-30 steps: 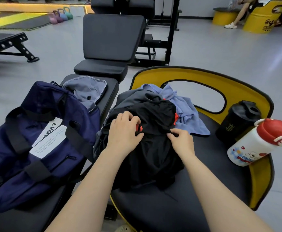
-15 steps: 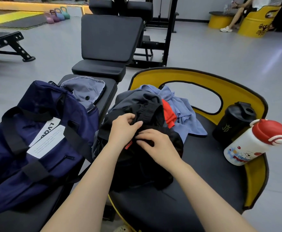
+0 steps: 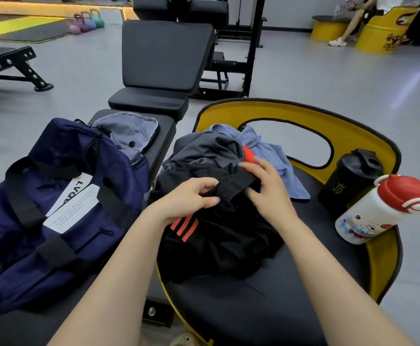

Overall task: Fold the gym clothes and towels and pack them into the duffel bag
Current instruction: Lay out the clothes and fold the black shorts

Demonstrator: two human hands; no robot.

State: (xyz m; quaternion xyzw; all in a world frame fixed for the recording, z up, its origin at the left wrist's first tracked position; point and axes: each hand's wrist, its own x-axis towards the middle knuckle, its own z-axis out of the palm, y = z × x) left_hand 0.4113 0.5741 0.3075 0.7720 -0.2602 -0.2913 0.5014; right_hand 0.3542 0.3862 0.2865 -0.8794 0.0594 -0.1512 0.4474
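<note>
A heap of clothes lies on the black seat of a yellow chair (image 3: 383,258). On top are black shorts with red stripes (image 3: 218,236). Under them lie a dark grey garment (image 3: 206,148) and a blue towel (image 3: 273,156). My left hand (image 3: 189,198) pinches the black waistband of the shorts between thumb and fingers. My right hand (image 3: 266,186) holds the same waistband further right, fingers curled over it beside a red patch. The navy duffel bag (image 3: 61,208) lies on the bench to the left, its grey-lined end flap open.
A black shaker cup (image 3: 351,178) and a white bottle with a red cap (image 3: 383,211) rest at the chair's right side. A black weight bench (image 3: 159,71) stands behind. Kettlebells (image 3: 85,22) sit far left, and a person sits far right.
Both hands worked through the black shorts: the right hand moved up and right along the waistband, the left shifted to pinch it. The red stripes have come into view below my left hand.
</note>
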